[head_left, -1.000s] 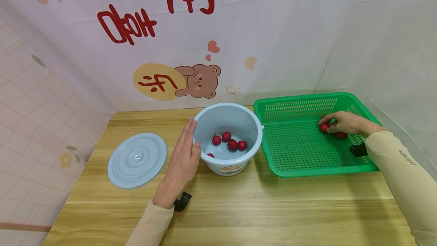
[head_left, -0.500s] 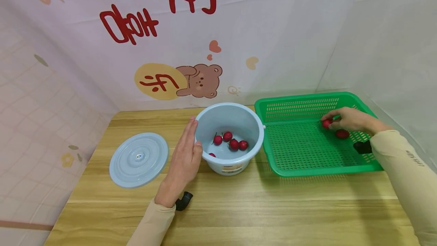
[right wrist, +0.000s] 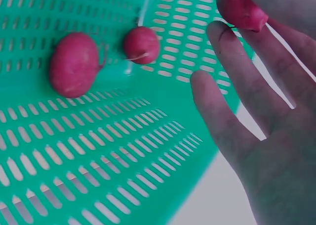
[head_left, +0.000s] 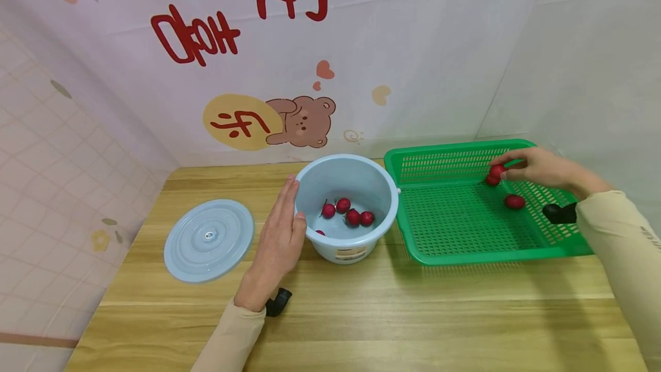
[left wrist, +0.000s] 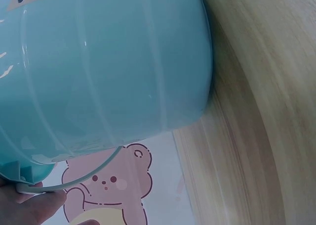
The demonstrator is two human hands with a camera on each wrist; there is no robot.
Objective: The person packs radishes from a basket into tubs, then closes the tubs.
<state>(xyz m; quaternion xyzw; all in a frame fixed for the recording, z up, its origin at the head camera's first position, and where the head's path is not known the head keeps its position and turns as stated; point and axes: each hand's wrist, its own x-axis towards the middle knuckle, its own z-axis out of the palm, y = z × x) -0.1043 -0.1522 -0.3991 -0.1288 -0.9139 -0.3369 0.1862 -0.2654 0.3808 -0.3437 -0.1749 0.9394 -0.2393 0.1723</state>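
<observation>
My left hand (head_left: pixel 279 240) rests against the left side of a light blue bucket (head_left: pixel 379 237), fingers straight and touching near its rim. Inside the bucket lie several red radishes (head_left: pixel 353 217). At the right, my right hand (head_left: pixel 544 170) pinches a small red radish (right wrist: pixel 240 10) between thumb and fingers, above the far right part of a green perforated basket (head_left: pixel 444 260). Two more radishes lie in the basket: a larger oval one (right wrist: pixel 74 65) and a smaller round one (right wrist: pixel 141 45), which the held radish partly overlaps in the head view.
A round blue lid (head_left: pixel 209 240) lies flat on the wooden table (head_left: pixel 361 314), left of the bucket. The bucket's thin handle (left wrist: pixel 79 183) hangs down its side. Behind the table stands a white printed backdrop (head_left: pixel 439 62), close to the basket's far edge.
My right hand has risen and shifted slightly right and back, lifting a radish; the oval radish and the smaller one beneath the hand now show. The left hand stays at the bucket.
</observation>
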